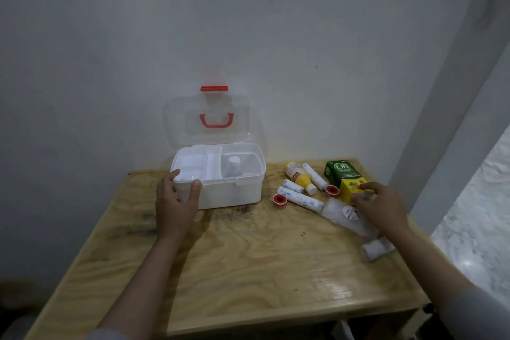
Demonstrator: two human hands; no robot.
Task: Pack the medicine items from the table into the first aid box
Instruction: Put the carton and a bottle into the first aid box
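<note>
A white first aid box stands open at the back of the wooden table, its clear lid with a red handle leaning on the wall. A small white-capped bottle stands inside it. My left hand grips the box's front left corner. To the right lie the medicine items: a yellow bottle, white tubes, two red-centred tape rolls, a green and yellow carton and a clear packet. My right hand rests on the carton and packet, fingers curled.
A white bandage roll lies near the table's right edge. The grey wall stands directly behind the box, and a wall corner rises at the right. The near half of the table is bare wood.
</note>
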